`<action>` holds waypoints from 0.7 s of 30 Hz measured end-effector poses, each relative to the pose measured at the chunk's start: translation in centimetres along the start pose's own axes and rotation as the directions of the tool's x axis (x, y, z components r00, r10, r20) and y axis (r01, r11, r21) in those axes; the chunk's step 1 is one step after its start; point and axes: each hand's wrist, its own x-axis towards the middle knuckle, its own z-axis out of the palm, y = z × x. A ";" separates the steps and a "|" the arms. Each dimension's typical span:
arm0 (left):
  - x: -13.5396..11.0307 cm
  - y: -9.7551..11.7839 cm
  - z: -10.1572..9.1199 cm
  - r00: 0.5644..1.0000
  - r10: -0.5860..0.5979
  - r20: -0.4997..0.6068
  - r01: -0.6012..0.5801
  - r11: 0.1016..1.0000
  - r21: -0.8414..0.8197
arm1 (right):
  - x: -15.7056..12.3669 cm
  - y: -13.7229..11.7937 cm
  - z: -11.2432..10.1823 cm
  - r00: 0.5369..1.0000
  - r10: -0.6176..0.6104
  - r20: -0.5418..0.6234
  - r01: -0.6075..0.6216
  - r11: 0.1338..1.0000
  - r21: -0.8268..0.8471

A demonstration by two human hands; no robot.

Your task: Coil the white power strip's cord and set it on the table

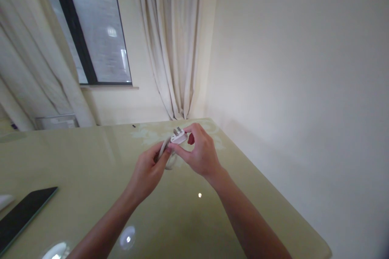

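The right hand [200, 151] pinches the white plug [179, 137] by its ends, thumb and forefinger parted only as far as the plug between them, its metal prongs pointing towards 11 o'clock. At the plug's 8 o'clock, the left hand [148, 170] has its fingers curled round the looped cord [164, 148], all above the worktop [91, 170], where a black slab [26, 215] lies at the hands' 8 o'clock.
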 end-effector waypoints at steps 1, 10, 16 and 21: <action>0.0 0.1 0.1 1.000 0.006 -0.014 -0.007 0.999 -0.037 | 0.0 0.0 0.1 1.000 0.003 0.013 -0.003 1.000 -0.020; -0.5 1.3 0.3 0.983 0.177 0.042 -0.178 0.983 0.037 | 0.0 0.4 0.5 0.983 0.103 0.150 -0.117 0.989 0.086; -0.3 1.3 -0.3 0.974 0.220 0.046 -0.225 0.964 0.145 | 0.0 0.5 0.4 0.962 0.164 0.218 -0.197 0.971 0.138; 0.1 0.9 -1.3 0.996 0.044 0.075 -0.039 0.997 -0.062 | 0.1 0.7 0.1 0.955 0.139 0.263 -0.180 0.974 0.138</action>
